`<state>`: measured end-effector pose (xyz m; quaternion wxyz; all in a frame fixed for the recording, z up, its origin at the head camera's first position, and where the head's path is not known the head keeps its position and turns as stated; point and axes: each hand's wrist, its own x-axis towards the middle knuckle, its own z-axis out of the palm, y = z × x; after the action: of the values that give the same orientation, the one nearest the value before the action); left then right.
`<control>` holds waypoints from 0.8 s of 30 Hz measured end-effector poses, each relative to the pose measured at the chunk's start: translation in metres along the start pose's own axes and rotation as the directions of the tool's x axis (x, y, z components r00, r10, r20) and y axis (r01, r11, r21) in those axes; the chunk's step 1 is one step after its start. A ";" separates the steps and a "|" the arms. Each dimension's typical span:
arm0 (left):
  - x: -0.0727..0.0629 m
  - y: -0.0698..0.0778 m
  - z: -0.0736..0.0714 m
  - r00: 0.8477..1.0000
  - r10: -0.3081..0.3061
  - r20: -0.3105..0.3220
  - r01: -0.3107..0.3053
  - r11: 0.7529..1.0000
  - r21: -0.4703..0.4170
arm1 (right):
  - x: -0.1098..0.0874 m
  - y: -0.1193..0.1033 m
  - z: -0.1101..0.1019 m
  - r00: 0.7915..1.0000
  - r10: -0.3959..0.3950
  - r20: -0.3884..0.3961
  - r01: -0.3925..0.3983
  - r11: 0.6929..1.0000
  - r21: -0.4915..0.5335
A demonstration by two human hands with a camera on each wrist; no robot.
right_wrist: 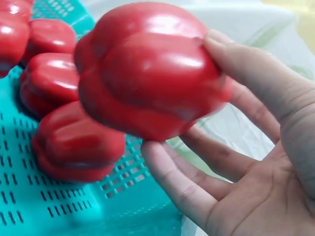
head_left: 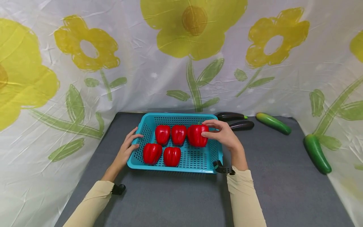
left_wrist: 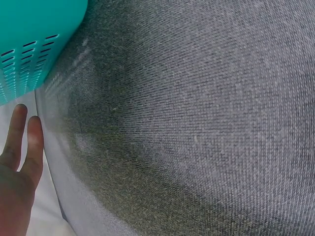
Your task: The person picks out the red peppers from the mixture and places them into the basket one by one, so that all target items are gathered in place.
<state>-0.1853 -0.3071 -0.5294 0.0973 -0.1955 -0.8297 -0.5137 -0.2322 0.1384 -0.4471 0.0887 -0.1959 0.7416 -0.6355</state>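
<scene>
My right hand [head_left: 224, 134] pinches a red bell pepper [head_left: 198, 135] between thumb and fingertips over the right part of a turquoise basket [head_left: 173, 169]. In the right wrist view, the held bell pepper [right_wrist: 152, 69] appears raised above the others, with fingers curled around its end. Several more red bell peppers [head_left: 172, 156] lie in the left and middle of the basket. My left hand [head_left: 126, 149] is at the basket's left rim with fingers spread. The left wrist view shows two of its fingers [left_wrist: 34, 142] straight beside the basket's perforated wall [left_wrist: 34, 54]; its thumb is out of that view.
Two eggplants [head_left: 242, 125] lie just right of the basket's back corner. A green-yellow zucchini-like vegetable [head_left: 273, 123] rests at the back right, and a green one [head_left: 317, 154] at the right edge of the grey table [head_left: 175, 198]. A flowered curtain [head_left: 133, 72] surrounds the back and sides.
</scene>
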 end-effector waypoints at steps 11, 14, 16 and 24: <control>0.001 -0.002 0.001 1.000 0.010 -0.004 -0.010 1.000 0.003 | -0.005 -0.007 0.008 0.996 0.068 0.050 -0.071 0.997 0.044; 0.000 -0.002 0.001 1.000 0.010 -0.002 -0.010 1.000 0.002 | -0.006 -0.006 0.012 0.994 0.097 0.058 -0.101 0.993 0.058; 0.000 -0.003 0.001 1.000 0.009 -0.002 -0.009 1.000 0.004 | -0.006 -0.005 0.015 0.992 0.106 0.066 -0.110 0.992 0.061; 0.000 -0.004 0.000 1.000 0.002 -0.008 -0.002 1.000 0.013 | -0.004 0.000 0.028 0.987 0.140 0.084 -0.142 0.989 0.027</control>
<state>-0.1871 -0.3082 -0.5323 0.1025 -0.1939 -0.8323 -0.5092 -0.2180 0.1142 -0.4523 0.1670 -0.1674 0.7389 -0.6310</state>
